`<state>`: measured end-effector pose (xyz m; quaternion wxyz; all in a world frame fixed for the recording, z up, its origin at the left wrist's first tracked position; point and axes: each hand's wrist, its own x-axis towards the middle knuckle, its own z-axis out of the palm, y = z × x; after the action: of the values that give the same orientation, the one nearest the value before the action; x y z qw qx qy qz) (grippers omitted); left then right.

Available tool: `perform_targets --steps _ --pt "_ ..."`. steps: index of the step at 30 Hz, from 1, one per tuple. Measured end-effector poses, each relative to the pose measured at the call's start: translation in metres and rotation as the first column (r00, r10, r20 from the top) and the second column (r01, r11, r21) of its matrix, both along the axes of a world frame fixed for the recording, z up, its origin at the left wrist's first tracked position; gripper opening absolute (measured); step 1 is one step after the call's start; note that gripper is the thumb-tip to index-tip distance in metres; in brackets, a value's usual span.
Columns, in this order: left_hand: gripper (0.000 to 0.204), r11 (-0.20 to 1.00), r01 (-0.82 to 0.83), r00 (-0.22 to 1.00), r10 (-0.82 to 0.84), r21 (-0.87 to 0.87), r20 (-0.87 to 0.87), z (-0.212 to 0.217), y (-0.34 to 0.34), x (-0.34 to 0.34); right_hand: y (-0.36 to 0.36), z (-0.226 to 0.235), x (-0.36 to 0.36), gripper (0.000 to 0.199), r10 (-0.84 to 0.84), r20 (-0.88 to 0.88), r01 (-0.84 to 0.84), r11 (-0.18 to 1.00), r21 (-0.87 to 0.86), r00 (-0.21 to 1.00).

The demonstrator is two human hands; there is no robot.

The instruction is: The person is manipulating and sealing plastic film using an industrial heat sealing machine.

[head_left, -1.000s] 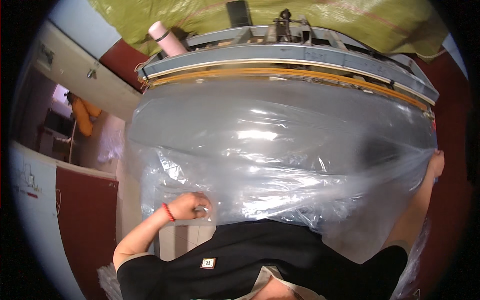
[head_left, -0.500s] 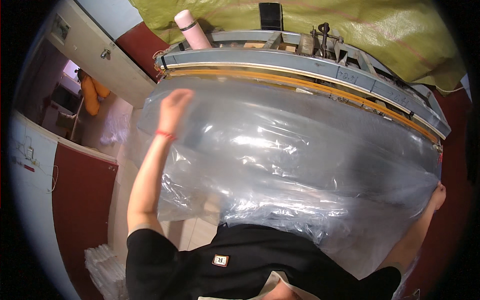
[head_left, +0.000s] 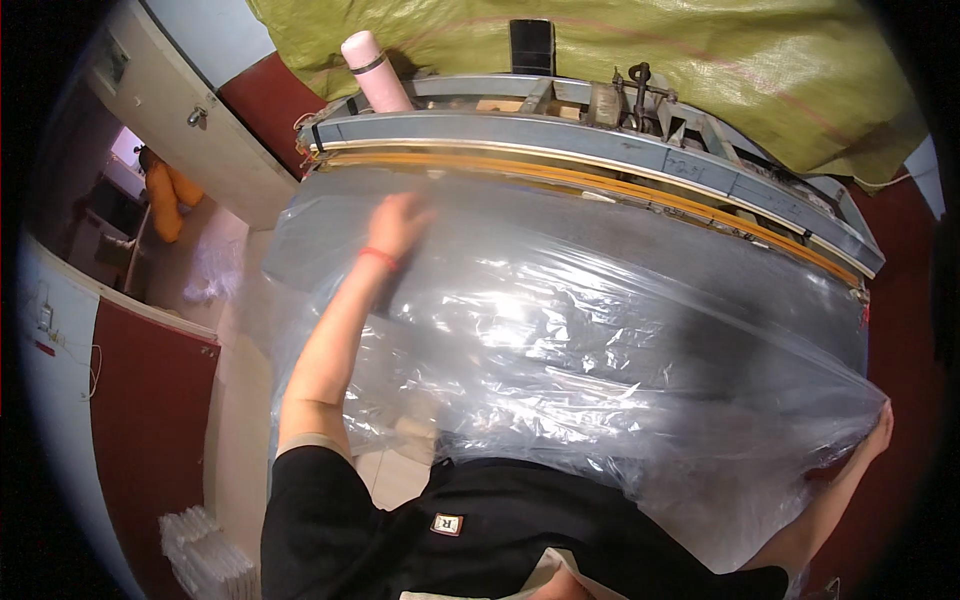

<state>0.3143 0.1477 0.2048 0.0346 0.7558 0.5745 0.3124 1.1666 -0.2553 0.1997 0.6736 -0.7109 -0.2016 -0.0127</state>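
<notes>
Right hand (head_left: 880, 428) clasps edge of plastic sheet (head_left: 600, 325), creases converging there, I judge for tension; blurred left hand (head_left: 398, 226) over sheet's left part, whether released I cannot tell.

fisheye head cam looks down & fwd over nearby film (head_left: 570, 320).

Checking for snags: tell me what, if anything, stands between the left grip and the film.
Nothing visible does; the left grip is over the film, though blur hides whether they touch.
</notes>
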Motion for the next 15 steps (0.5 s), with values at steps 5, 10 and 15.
perform_targets --steps 5,10,15 --pt "0.01 0.989 0.073 0.997 -0.071 0.129 -0.023 0.014 0.009 0.005 0.008 0.006 0.031 0.03 0.195 -0.177 -0.215 0.971 -0.101 0.965" --pt "0.012 0.995 -0.075 0.577 0.103 -0.073 0.81 0.03 0.027 -0.005 0.12 0.038 -0.057 0.023 0.007 0.404 0.169 0.901 -0.399 0.915" --pt "0.015 0.972 -0.229 0.651 0.117 0.047 0.75 -0.044 0.096 -0.08 0.217 -0.049 -0.031 0.018 -0.108 0.524 0.165 0.984 -0.062 0.845"
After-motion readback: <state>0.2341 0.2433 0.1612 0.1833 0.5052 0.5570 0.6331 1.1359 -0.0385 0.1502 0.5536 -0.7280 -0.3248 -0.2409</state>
